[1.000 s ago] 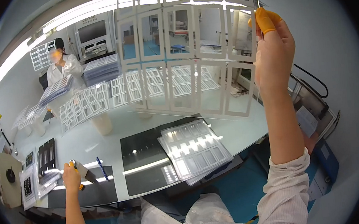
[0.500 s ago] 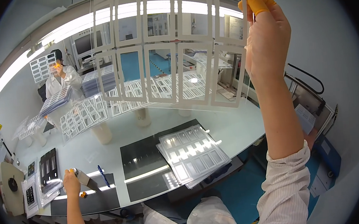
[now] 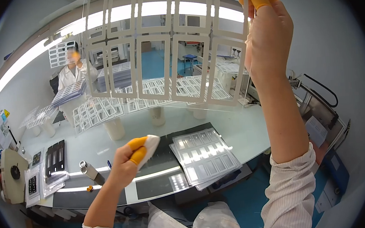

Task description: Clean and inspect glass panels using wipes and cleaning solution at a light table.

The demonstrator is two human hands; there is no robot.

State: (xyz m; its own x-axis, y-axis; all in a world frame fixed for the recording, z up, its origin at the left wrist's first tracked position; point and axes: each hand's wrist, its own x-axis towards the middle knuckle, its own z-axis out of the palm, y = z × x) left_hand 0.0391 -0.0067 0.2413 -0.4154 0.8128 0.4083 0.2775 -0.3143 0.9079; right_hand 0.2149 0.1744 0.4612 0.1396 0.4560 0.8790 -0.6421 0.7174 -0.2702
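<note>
My right hand (image 3: 267, 26), with orange finger cots, pinches the right edge of a clear sheet printed with white rectangular frames (image 3: 166, 46) and holds it up high before me. My left hand (image 3: 128, 161), also with orange finger cots, is raised over the table and grips a small white wipe (image 3: 151, 143) below the sheet, apart from it. A stack of similar sheets (image 3: 205, 155) lies on the dark mat (image 3: 153, 182) on the table below.
Another person in white (image 3: 73, 75) sits at the far left holding a stack of sheets. Raised shelves (image 3: 147, 97) carry more frame sheets. A tape dispenser (image 3: 11, 174), black trays (image 3: 55, 156) and a small cylinder (image 3: 88, 169) sit at the left. A machine with cables (image 3: 319, 107) stands right.
My left hand has come up from the table's left side toward the middle with the white wipe. The sheet in my right hand has been lifted higher and closer.
</note>
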